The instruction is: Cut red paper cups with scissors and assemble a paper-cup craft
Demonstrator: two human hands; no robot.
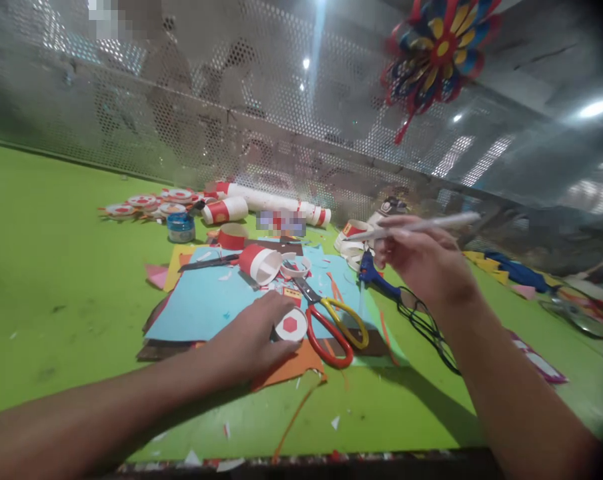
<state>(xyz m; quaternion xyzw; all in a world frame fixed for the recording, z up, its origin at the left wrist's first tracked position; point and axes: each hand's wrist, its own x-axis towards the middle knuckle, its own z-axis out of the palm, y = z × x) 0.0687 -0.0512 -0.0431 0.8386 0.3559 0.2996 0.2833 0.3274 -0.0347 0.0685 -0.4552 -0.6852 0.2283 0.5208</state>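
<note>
My left hand grips a small paper cup whose round white end, with a red hexagon on it, faces up toward me. It rests over the stacked craft paper. Raised at the right, my right hand is closed on a slim whitish pen. The pen's pointed end is directed left; motion blurs its detail. Close to my left hand lie scissors with one red and one yellow handle. A cut red-and-white cup is just beyond. Under my right hand is a blue glue gun.
Light blue paper tops a pile of sheets on the green table. Behind are a blue-lidded jar, a tube of stacked cups and round paper pieces. A black cable trails at right. Scraps lie along the near edge.
</note>
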